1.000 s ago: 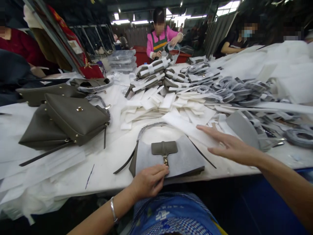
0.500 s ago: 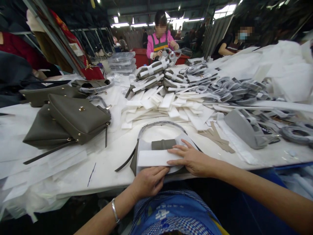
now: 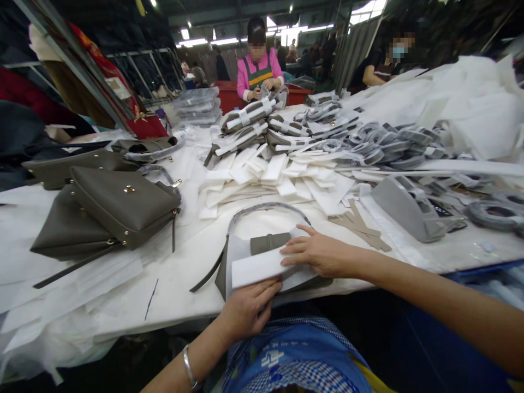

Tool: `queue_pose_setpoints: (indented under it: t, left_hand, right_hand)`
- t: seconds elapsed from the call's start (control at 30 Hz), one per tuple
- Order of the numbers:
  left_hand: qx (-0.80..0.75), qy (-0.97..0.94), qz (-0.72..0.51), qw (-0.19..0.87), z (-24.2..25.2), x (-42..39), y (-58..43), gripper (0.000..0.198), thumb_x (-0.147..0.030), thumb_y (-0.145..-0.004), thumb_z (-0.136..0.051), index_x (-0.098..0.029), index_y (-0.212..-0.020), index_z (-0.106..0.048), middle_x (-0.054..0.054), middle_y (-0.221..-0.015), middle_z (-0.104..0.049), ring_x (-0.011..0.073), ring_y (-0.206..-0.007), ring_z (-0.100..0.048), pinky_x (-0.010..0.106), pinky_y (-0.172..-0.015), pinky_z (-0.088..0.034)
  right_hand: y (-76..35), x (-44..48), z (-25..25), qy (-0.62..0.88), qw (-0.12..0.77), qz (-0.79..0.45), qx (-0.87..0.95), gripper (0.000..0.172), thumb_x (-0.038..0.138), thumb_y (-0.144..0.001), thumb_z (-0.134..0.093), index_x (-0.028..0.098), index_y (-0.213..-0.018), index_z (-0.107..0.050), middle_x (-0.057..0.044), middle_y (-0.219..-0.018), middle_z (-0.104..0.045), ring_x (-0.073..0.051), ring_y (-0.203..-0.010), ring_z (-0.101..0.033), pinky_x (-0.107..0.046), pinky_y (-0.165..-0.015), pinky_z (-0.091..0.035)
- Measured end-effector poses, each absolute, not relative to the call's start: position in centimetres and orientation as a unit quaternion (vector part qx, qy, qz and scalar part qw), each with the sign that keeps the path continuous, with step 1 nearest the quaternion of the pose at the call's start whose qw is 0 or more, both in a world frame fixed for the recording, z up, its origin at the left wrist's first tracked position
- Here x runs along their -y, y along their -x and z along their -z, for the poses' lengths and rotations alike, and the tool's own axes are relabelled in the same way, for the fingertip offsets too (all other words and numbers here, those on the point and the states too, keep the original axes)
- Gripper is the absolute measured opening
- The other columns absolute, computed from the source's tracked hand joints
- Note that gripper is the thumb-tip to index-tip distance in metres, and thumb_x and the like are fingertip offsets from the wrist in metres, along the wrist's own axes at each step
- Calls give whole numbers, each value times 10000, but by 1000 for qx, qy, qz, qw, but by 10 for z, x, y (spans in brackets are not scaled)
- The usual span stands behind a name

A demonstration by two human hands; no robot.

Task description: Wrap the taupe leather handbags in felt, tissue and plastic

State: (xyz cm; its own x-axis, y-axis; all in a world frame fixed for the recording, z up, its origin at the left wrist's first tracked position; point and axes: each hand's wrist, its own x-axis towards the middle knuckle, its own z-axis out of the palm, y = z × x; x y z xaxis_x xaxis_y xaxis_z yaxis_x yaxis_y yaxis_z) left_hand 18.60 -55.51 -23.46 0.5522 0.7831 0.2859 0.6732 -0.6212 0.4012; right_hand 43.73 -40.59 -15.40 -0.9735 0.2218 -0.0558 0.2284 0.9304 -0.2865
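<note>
The dark green bag (image 3: 268, 244) lies on the white table (image 3: 180, 295), at the edge near the person, with its loop handle (image 3: 266, 206) pointing away. A white foam strip (image 3: 256, 268) slants across the front of the bag. The right hand (image 3: 323, 254) has its fingers spread a little and lying on the strip, over the right part of the bag. The left hand (image 3: 249, 307) is bent, with its fingertips at the strip's near edge, low on the bag; I cannot tell if it pinches anything. The table has a dark line (image 3: 151, 299) on it, left of the bag. Farther left of the bag is a pile of green bags (image 3: 126, 202). Past the bag, white foam pieces (image 3: 278, 166) lie in a messy heap. Brown card strips (image 3: 364, 226) and a gray bag (image 3: 405, 210) lie to the right of the bag. Across the table from the bag, a person in pink (image 3: 260, 71) stands by a red bin (image 3: 227, 97). The room is big and dim, and long bright lights (image 3: 194, 42) hang far beyond the bag.
</note>
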Motion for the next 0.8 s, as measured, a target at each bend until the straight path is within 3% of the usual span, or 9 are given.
queue_pose_setpoints:
  t: [0.2,0.33,0.5,0.57,0.67,0.8]
  left_hand:
    - [-431,-867,-220,121,228,556,-187,526,-121,-895,-496,-199,-1415,-492,71,-1383,-619,182,-1206,-635,311,-1032,-528]
    - [-436,-863,-233,107,217,559,-195,480,-141,-888,-514,-187,-1366,-532,83,-1306,-669,187,-1146,-669,298,-989,-553]
    - [-431,-847,-311,25,203,555,-214,309,-82,-911,-463,-183,-1149,-633,47,-984,-762,120,-874,-735,162,-829,-574]
    - [-437,-852,-288,-36,201,548,-216,341,-114,-939,-480,-165,-1255,-596,74,-1123,-743,139,-1016,-714,192,-925,-549]
    - [-440,-858,-210,-164,213,533,-208,512,-266,-966,-515,-125,-1454,-449,116,-1393,-606,247,-1278,-583,338,-1032,-520]
    - [-389,-868,-155,-268,253,514,-189,723,-443,-981,-464,-55,-1552,-250,136,-1387,-607,275,-1236,-613,344,-934,-563]
  right_hand:
    - [-448,424,196,-140,-27,100,-985,640,75,-890,-493,317,-1481,-444,-79,-1573,-413,-300,-1419,-396,-593,-1163,-240]
    - [-453,431,204,-138,-60,91,-985,654,108,-892,-528,333,-1496,-417,-65,-1564,-429,-304,-1415,-404,-602,-1162,-243]
    - [-449,432,203,-147,-73,92,-982,609,178,-892,-583,333,-1468,-460,-69,-1523,-487,-321,-1369,-466,-614,-1139,-289]
    - [-449,434,203,-155,-81,105,-979,555,208,-924,-563,333,-1458,-474,-72,-1519,-492,-320,-1373,-464,-625,-1139,-287]
    - [-450,436,205,-165,-95,138,-972,498,248,-966,-522,331,-1455,-476,-76,-1531,-476,-307,-1396,-439,-632,-1158,-251]
    - [-454,437,209,-185,-115,195,-956,493,197,-926,-538,311,-1405,-540,-57,-1509,-506,-283,-1416,-420,-605,-1190,-208]
